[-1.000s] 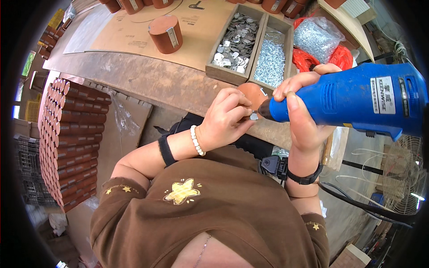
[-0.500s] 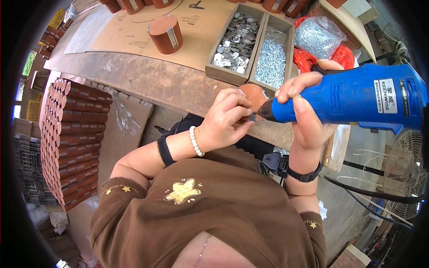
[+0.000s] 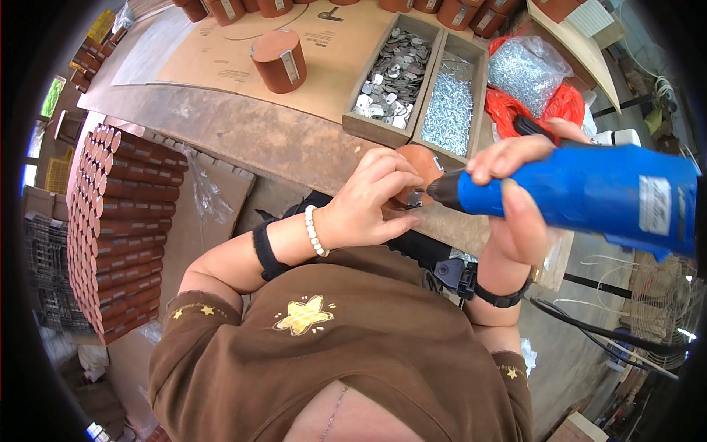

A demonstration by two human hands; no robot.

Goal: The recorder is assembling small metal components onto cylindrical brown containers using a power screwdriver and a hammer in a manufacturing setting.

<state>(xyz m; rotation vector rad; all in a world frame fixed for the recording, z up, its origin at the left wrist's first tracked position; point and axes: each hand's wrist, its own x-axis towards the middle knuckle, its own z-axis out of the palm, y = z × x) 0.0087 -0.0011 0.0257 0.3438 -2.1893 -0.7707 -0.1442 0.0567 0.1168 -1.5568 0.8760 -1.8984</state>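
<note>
The left hand [image 3: 372, 199] curls its fingers around a small metal piece [image 3: 414, 197] and pinches it against the side of a round orange-brown cylinder [image 3: 418, 168], which sits at the near edge of the workbench [image 3: 243, 129], just in front of the two wooden boxes. The right hand [image 3: 515, 199] is wrapped tightly around the body of a blue power screwdriver [image 3: 589, 193], thumb below and fingers over the top, with its dark nose set against the metal piece at the left fingertips.

The cylinder is mostly hidden by the left hand; only a smooth, rounded orange-brown patch shows above the fingers, with a pale tab at its right edge.

Compared with half a second ago, the hands and the tool keep nearly the same place; the driver's nose remains pressed to the same spot, and the left fingers have not let go.

The left forearm rises from the lower left, wrist bent inward, wearing a white bead bracelet [image 3: 315, 230] and a black band [image 3: 264, 250]. The right wrist, with a dark strap [image 3: 503, 297], points up under the tool.

Beyond the hands, one wooden box [image 3: 390, 74] holds flat grey metal plates and the other box [image 3: 451, 99] holds silvery screws. A clear bag of screws [image 3: 526, 70] lies on red plastic to the right. Another brown cylinder [image 3: 279, 60] stands on a cardboard sheet [image 3: 221, 51], and stacked brown cylinders [image 3: 121, 228] fill the left.
</note>
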